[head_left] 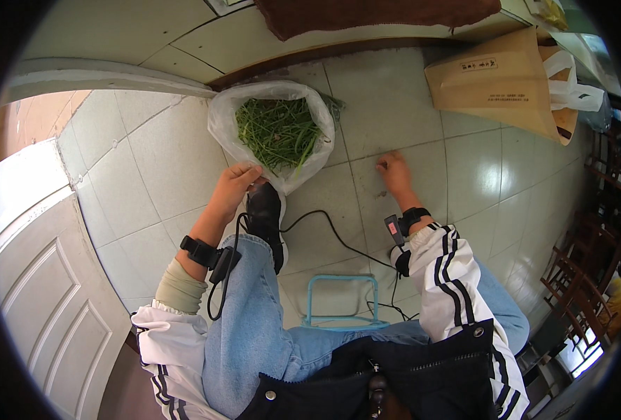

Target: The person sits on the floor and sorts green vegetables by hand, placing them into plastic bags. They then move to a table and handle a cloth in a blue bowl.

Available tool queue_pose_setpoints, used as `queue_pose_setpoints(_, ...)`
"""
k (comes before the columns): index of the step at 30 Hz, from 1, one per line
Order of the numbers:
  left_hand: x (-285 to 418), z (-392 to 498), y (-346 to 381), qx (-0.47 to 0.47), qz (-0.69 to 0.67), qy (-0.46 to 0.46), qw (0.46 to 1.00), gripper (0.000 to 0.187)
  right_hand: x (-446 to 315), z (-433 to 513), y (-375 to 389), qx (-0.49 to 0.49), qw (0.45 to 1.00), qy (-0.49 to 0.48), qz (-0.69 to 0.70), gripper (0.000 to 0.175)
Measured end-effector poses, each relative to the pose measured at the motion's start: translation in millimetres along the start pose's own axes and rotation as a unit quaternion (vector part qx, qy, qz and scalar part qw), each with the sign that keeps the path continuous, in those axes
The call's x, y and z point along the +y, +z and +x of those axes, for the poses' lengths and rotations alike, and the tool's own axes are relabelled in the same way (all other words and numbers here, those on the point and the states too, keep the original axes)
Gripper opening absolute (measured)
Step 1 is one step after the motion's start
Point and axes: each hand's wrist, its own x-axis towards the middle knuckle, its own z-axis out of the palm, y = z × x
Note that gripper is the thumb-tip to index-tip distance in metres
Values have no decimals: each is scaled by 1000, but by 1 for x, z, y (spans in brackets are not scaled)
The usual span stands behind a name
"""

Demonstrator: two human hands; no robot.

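A translucent white plastic bag (219, 119) stands on the tiled floor, its mouth rolled wide. Green leafy stalks (279, 131) fill it. At the bag's near left rim is my left hand (239, 181), thumb and fingers pinched on the plastic. My right hand (393, 169) hovers over the floor to the right of the bag, its fingers curled; whether something small lies between them cannot be told. Both wrists wear black straps with small devices, and a black cable runs between them. My black shoe (264, 210) is just below the bag.
A large brown paper bag (486, 84) with white plastic bags in it lies at the upper right. A white panelled door (53, 304) is at the left. The light blue metal frame of a stool (342, 320) shows between my legs. Wooden chairs (578, 283) are at the far right.
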Motion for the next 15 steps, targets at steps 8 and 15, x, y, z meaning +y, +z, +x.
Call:
queue_pose_setpoints(8, 1, 0, 1, -2, -5, -1, 1000, 20, -10, -17, 20, 50, 998, -14, -27, 10)
queue_pose_setpoints(15, 1, 0, 1, 0, 0, 0, 1000, 20, -7, -19, 24, 37, 998, -38, -23, 8)
